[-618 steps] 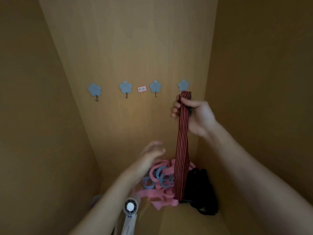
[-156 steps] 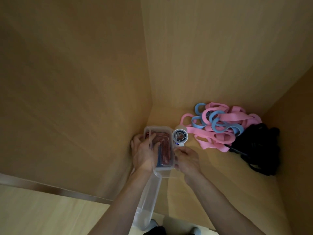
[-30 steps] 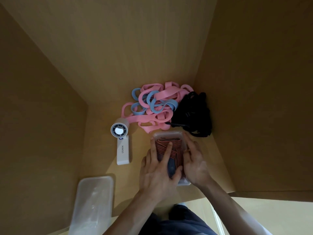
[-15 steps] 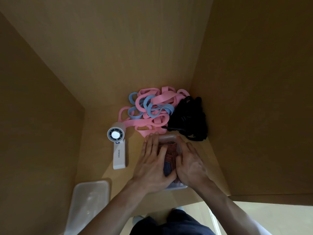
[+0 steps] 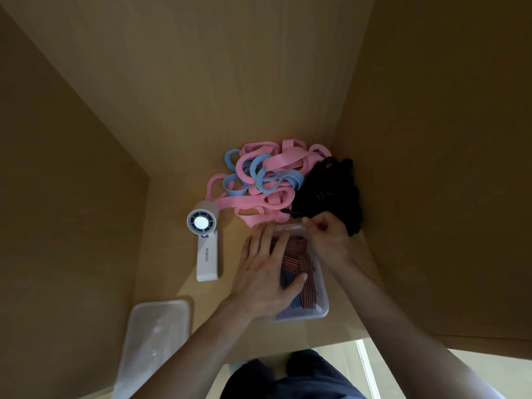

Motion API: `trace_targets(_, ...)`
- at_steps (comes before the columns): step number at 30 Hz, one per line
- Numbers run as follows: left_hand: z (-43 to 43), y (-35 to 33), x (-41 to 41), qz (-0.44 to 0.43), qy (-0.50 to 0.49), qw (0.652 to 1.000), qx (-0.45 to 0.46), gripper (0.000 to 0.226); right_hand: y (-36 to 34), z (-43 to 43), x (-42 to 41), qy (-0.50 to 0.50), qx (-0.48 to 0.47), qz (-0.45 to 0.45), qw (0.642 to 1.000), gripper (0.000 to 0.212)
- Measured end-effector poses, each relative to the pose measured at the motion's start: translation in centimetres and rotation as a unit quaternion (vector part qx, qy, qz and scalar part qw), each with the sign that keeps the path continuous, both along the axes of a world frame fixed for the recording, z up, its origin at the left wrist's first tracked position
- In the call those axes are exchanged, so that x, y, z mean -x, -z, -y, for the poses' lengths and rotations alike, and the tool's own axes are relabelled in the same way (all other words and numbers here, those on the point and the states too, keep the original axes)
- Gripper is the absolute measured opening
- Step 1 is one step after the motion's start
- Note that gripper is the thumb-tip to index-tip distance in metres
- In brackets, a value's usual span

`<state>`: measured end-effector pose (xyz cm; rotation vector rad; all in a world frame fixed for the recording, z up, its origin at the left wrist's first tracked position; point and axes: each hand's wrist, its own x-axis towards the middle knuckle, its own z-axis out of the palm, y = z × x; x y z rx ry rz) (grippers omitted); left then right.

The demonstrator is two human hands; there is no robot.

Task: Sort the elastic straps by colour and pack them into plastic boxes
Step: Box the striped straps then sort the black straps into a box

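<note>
Wooden shelf floor: tangle of pink and blue straps at the far middle, black straps heaped against it in the far right corner. White handheld fan lies left of centre, its head touching a pink loop. Clear plastic box with striped straps sits right of the fan and just near of the tangle; second clear box at the near left edge.

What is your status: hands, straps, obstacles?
Left hand flat on striped straps in clear box. Right hand curled at black straps, grip unclear. Pink and blue straps tangled behind; handheld fan aside.
</note>
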<state>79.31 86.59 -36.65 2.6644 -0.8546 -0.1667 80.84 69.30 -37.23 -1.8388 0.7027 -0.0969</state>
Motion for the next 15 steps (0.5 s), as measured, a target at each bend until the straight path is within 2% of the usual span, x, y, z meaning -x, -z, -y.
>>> trace_targets(2,0.0,0.1,-0.3,-0.021,-0.016,0.996,0.082,0.069,0.5,0.1,-0.4,0.011,-0.066,-0.03,0.997,0.02)
trace_targets(4,0.4,0.3,-0.8,-0.033,-0.073,0.982,0.173,0.049,0.8,-0.1,-0.4,0.016,-0.08,-0.021,0.996,0.019)
trace_targets(6,1.2,0.7,-1.4,-0.064,-0.174,0.95,0.25,0.033,1.1,-0.7,-0.3,0.003,-0.022,0.007,1.0,0.017)
trace_targets(8,1.8,1.2,-2.2,-0.094,-0.271,0.913,0.29,0.019,1.7,-1.3,0.0,-0.013,0.065,0.041,0.997,0.014)
trace_targets(10,2.1,1.8,-3.0,-0.137,-0.329,0.878,0.321,0.014,2.2,-1.6,0.3,-0.023,0.109,0.071,0.991,0.012)
trace_targets(15,2.0,2.8,-3.5,-0.212,-0.345,0.811,0.423,0.023,2.4,-1.4,0.3,-0.029,0.046,0.07,0.996,0.014)
